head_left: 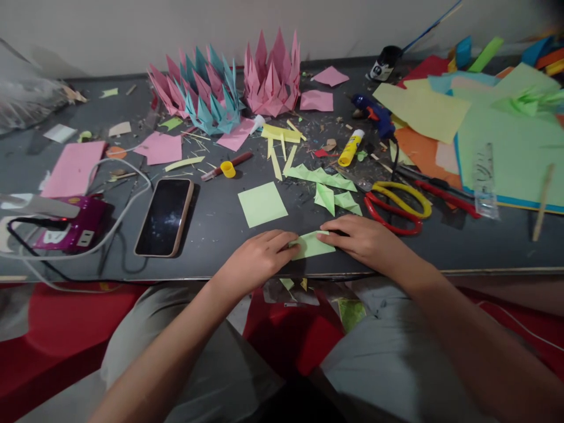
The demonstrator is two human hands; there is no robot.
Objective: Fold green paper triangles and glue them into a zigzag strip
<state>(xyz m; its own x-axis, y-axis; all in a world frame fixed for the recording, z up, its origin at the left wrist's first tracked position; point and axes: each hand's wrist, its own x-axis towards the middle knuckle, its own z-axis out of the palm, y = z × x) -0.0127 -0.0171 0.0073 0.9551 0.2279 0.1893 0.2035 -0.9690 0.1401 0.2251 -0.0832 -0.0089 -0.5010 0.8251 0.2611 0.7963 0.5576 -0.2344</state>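
Note:
A small folded piece of light green paper (312,245) lies at the near edge of the dark table (211,211). My left hand (258,258) presses its left end with curled fingers. My right hand (363,238) holds down its right end, fingers pinched on the fold. A flat green paper square (262,203) lies just beyond my left hand. Several folded green paper pieces (328,185) sit beyond my right hand.
A phone (164,216) lies left of the hands, beside a purple device (74,226) with cables. Red and yellow scissors (396,205), a glue stick (351,148), a blue glue gun (374,114) and stacked coloured sheets (506,135) are at right. Pink and teal paper crowns (229,88) stand at the back.

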